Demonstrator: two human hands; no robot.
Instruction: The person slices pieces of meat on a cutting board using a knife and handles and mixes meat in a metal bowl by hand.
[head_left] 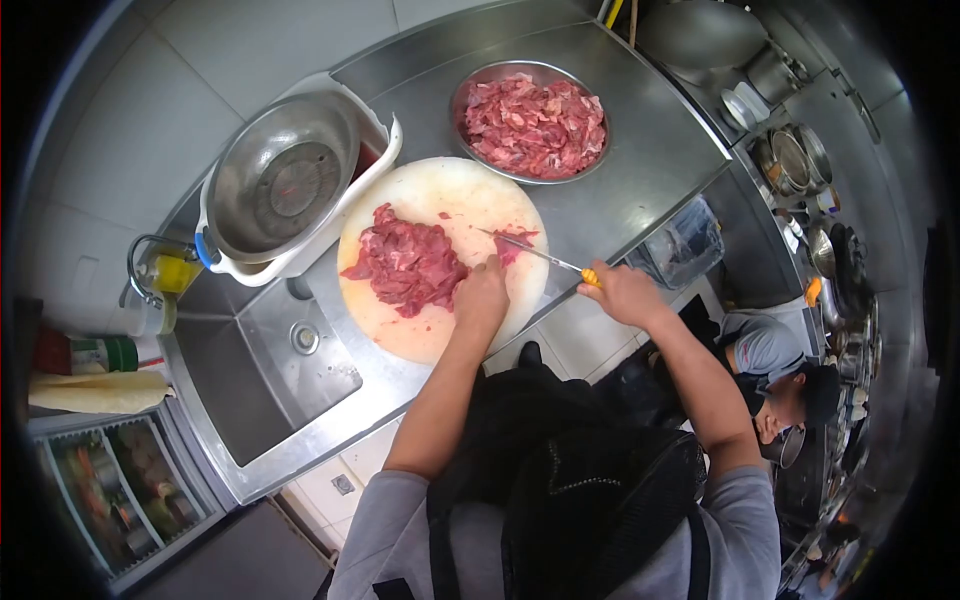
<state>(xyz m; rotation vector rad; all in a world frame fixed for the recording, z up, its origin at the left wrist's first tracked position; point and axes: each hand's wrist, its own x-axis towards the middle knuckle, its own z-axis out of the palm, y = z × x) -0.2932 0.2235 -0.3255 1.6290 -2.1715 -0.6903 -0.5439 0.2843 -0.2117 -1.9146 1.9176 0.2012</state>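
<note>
A round white cutting board point(400, 190) lies on the steel counter with a heap of raw red meat point(405, 262) on its left half. My left hand point(482, 297) rests at the heap's right edge, its fingers curled down; what lies under them is hidden. My right hand point(620, 294) is closed round the yellow handle of a knife point(550, 258). The thin blade reaches left over the board and crosses a small piece of meat point(512, 248). A few scraps are scattered on the board.
Behind the board stands a steel bowl point(460, 140) of cut meat. To the left, a steel basin point(235, 190) sits in a white tub point(385, 160), beside a sink point(270, 350). Another person point(765, 350) is at the right, near pans and a clear plastic container point(685, 245).
</note>
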